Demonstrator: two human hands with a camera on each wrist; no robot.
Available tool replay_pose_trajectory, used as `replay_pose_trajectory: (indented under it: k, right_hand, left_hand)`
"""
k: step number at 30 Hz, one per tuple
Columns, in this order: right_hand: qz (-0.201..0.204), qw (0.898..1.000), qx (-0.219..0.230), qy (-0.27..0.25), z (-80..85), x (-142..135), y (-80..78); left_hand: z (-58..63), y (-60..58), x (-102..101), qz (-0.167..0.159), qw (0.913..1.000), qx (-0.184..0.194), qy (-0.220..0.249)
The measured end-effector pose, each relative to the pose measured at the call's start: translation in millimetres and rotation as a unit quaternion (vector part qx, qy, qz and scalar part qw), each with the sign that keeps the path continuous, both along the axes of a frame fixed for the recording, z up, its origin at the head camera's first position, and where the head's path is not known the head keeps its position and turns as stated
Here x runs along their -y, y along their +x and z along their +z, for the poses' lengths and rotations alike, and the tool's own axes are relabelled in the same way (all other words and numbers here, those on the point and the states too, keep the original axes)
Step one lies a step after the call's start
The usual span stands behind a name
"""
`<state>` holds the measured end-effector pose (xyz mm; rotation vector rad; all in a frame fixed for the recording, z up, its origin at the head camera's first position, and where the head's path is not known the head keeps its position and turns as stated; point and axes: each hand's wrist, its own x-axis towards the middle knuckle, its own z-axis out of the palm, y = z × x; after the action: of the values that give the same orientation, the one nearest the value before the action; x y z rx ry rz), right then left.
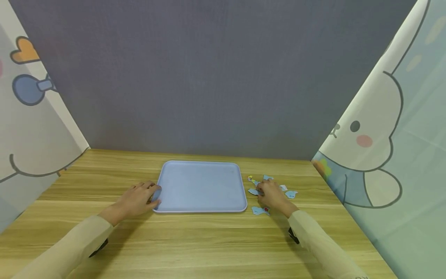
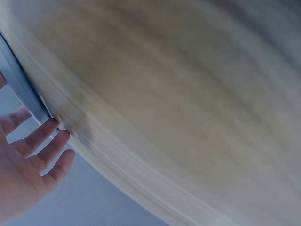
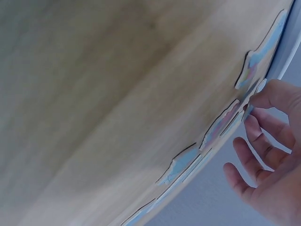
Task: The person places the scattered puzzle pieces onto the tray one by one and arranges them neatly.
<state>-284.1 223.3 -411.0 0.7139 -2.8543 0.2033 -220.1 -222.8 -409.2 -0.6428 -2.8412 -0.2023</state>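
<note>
Flanking the tray (image 1: 202, 188), blue pieces (image 1: 257, 210) surround the right grip (image 1: 272, 195).

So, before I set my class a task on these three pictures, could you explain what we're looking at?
There's no machine, just a person working bare-handed. The wide picture comes from a head camera, the other two from a camera on each wrist. On the wood-grain table lie a pale-blue rectangular tray and, to its right, several flat puzzle pieces, mostly light blue. The left hand touches the tray's left edge. The right hand seems to pinch one puzzle piece.
</note>
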Motion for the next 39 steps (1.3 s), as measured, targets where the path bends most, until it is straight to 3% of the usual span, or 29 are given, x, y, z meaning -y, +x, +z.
replay_pose_trajectory:
  k: [21,39]
  right_hand:
    - [0.017,0.999,-0.037,-0.013,12.9,2.9,-7.2]
    - [0.064,0.998,-0.026,-0.012,22.7,43.2,-11.1]
  left_hand:
    - [-1.3,-1.2,1.2,0.000,0.9999,0.010,-0.004]
    - [1.0,-2.1,1.2,-0.001,1.0000,0.008,-0.005]
